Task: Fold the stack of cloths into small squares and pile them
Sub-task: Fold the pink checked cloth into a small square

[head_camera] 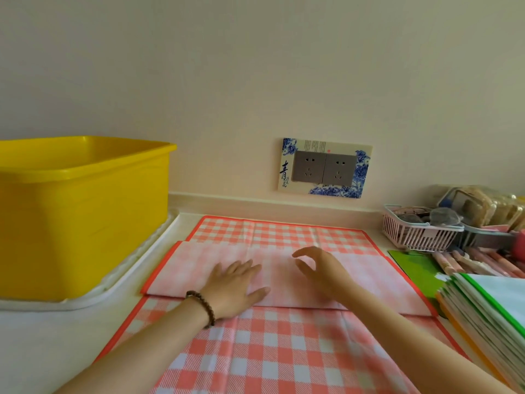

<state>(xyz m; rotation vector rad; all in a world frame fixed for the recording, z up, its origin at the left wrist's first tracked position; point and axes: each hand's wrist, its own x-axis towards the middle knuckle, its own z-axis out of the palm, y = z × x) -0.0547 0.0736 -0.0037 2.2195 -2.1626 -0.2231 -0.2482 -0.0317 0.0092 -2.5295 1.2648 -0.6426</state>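
Against cream wall [255,66], counter [42,351], checked cloth [270,351]

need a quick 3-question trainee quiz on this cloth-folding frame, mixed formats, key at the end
1. True or false: the left hand lies flat on the folded band of the checked cloth.
2. What stands on the white tray? A) a yellow tub B) a kettle C) a toaster
3. Fill in: the stack of cloths lies on the person's ____ side of the checked cloth.
Key: 1 true; 2 A; 3 right.
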